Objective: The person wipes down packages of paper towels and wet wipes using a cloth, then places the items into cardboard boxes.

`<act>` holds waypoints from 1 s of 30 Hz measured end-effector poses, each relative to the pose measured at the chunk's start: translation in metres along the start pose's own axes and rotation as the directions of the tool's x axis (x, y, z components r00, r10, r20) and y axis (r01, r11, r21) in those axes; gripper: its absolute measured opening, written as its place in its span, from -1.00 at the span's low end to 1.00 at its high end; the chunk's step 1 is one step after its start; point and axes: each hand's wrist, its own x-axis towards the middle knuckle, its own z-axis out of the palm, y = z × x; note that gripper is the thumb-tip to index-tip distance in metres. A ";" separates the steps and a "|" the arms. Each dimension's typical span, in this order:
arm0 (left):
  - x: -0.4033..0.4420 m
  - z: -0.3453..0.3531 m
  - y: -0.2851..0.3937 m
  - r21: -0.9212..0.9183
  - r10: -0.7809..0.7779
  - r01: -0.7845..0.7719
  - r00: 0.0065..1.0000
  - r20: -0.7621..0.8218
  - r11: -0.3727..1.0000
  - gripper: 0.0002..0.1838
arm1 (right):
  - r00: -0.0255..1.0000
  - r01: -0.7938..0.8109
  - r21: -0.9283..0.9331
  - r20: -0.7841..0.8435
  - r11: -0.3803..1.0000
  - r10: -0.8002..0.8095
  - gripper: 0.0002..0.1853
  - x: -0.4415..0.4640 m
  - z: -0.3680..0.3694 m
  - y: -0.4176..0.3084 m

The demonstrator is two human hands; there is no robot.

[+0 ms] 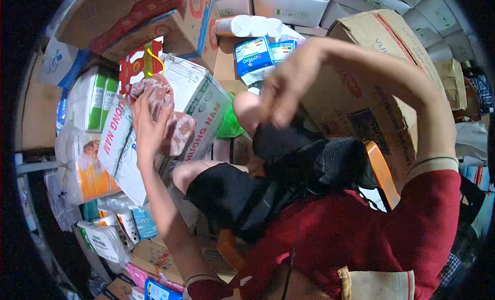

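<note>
My left hand rests on a pink-and-brown mottled soft item, its fingers stretched and apart over the surface. Whether this is folded cloth or a wrapped pack, I cannot tell. Beneath it is a white carton with red and green print. A red patterned bag with a yellow cord handle stands just behind. My right hand is raised above my knee, smeared by motion, so its fingers and anything in them cannot be made out.
A large brown carton stands at the right. Blue-and-white packs and white rolls sit at the back. Plastic-wrapped packs are stacked at the left, and a green bag lies by my knees. White boxes line the rear.
</note>
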 end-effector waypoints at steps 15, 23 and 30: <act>0.008 0.075 -0.084 0.014 -0.268 0.274 0.947 -0.178 0.962 -0.50 | -0.005 0.546 0.624 -0.665 0.559 0.747 -0.65 0.120 -0.168 0.482; 0.012 0.082 -0.095 0.055 -0.340 0.359 0.916 -0.215 0.932 -0.47 | -0.170 0.412 0.778 -0.445 0.473 0.879 -0.71 0.143 -0.147 0.439; 0.009 0.084 -0.097 0.080 -0.280 0.308 0.926 -0.253 0.948 -0.45 | -0.313 0.200 0.746 -0.566 0.635 0.763 -0.82 0.151 -0.173 0.466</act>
